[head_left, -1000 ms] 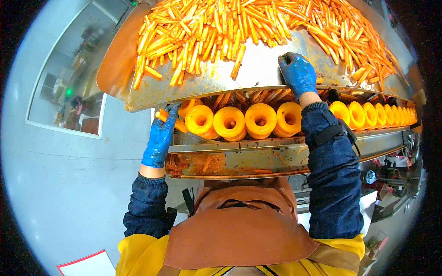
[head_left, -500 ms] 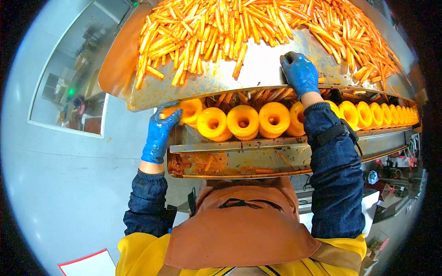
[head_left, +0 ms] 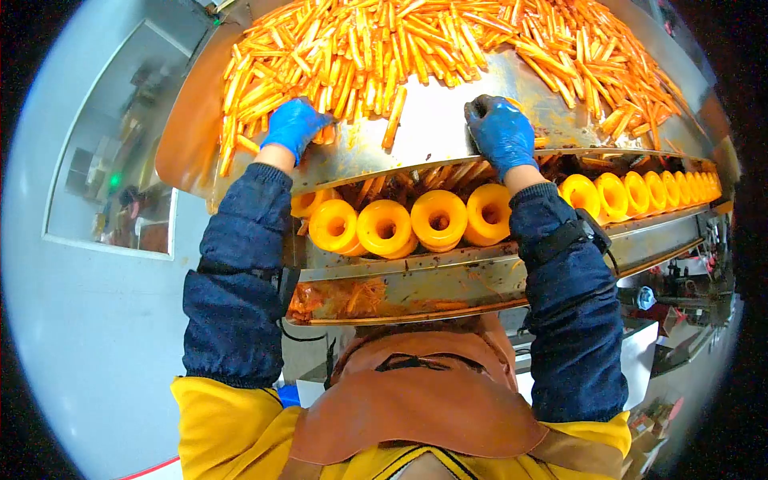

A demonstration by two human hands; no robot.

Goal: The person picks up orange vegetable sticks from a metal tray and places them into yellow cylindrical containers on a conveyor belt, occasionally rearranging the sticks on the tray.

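Glossy orange sticks (head_left: 360,60) lie piled on a sloping metal tray (head_left: 436,120). My left hand (head_left: 294,130), in a blue glove, is at the pile's lower left edge, its fingertips closed on a stick end (head_left: 325,136). To the right, my gloved right hand (head_left: 502,136) rests over the bare metal with curled fingers. A bit of orange stick (head_left: 514,103) shows at its upper edge, though most of what it grips is hidden. Below the tray runs a row of orange-yellow flared cups (head_left: 438,221) with round central holes; my right forearm covers part of it.
A metal trough (head_left: 464,282) with reddish scraps (head_left: 340,298) runs along the front, close to my brown apron (head_left: 424,400). Left of the machine stands a pale wall (head_left: 96,320) with a window (head_left: 112,152). More equipment and boxes stand at the far right.
My left hand has moved up from the leftmost cup to the sticks on the tray. My right hand stays at nearly the same spot on the tray. The view has shifted slightly.
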